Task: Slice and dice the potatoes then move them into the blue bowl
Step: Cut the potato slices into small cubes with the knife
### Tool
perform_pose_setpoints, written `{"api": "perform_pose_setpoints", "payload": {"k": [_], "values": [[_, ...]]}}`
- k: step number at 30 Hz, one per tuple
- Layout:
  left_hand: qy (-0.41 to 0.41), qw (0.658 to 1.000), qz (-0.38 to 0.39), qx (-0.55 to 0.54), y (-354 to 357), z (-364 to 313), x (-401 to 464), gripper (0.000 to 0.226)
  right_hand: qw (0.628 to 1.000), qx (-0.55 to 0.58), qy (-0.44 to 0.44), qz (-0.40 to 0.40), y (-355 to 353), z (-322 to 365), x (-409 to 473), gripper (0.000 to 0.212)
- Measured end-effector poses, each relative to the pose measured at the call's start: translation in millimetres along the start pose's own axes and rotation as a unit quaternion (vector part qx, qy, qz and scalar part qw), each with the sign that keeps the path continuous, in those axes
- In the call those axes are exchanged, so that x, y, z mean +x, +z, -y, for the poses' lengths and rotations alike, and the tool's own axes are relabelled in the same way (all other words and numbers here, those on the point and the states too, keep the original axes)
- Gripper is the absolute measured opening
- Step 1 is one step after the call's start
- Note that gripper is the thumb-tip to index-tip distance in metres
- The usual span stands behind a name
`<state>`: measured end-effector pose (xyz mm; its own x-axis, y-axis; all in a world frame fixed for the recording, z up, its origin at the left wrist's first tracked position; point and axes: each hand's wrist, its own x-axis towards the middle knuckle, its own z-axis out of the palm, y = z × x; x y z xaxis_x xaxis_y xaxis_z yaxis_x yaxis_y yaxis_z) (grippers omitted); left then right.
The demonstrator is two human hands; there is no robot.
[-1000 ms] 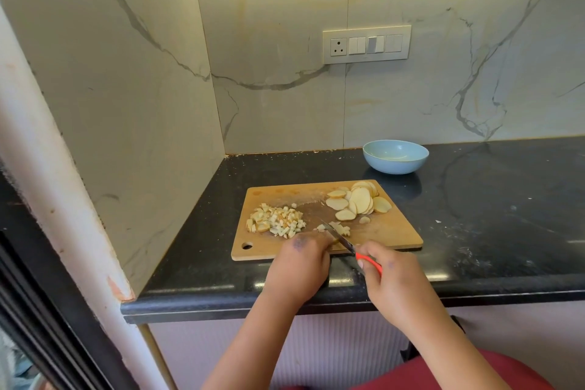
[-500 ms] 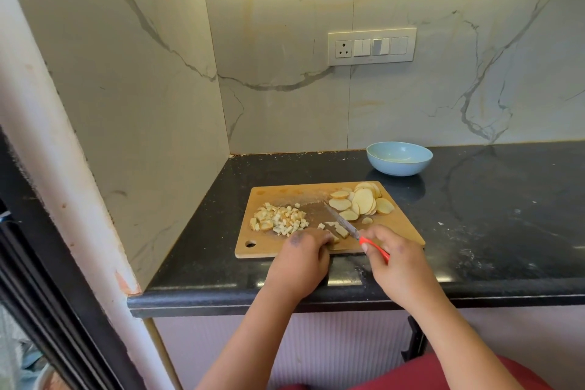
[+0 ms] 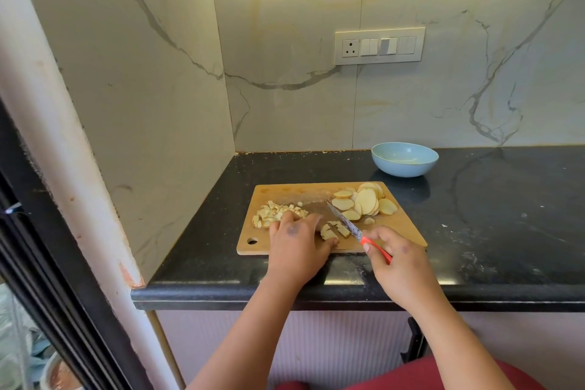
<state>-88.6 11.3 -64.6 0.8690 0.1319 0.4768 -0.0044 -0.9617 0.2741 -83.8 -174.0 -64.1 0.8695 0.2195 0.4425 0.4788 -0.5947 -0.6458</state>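
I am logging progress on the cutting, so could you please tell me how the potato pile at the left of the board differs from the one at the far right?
The left pile is small diced cubes, while the right pile is whole round slices. The diced pile is a loose heap touched by the left hand; the slices overlap in a fan, untouched. Both lie on the wooden cutting board, not in the blue bowl.

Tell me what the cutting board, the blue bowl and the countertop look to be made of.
Cutting board: likely wood or bamboo, a matte tan face with a hanging hole.
Blue bowl: smooth and evenly coloured with a soft sheen, so glazed ceramic or melamine; I cannot tell which.
Countertop: probably polished black granite or similar stone, glossy, reflecting the bowl, with pale veins.
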Motion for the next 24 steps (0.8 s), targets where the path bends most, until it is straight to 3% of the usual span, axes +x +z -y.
{"api": "perform_pose_setpoints", "payload": {"k": [5, 11, 19, 24], "values": [[-0.002, 0.998, 0.044, -0.043, -1, 11, 11, 0.046, 1.000, -0.011, -0.024, 0.003, -3, 8, -10, 0.010], [0.028, 0.999, 0.001, -0.036, 1, 18, 7, 0.057, 0.996, -0.065, -0.051, -0.017, 13, 21, -31, 0.012], [0.021, 0.998, -0.002, -0.053, 2, 18, 10, 0.054, 0.987, -0.155, -0.003, 0.049, 20, 31, -17, 0.016], [0.014, 0.999, -0.006, -0.051, 0, 16, 7, 0.053, 0.994, -0.105, 0.015, 0.036, 19, 31, -2, 0.012]]}}
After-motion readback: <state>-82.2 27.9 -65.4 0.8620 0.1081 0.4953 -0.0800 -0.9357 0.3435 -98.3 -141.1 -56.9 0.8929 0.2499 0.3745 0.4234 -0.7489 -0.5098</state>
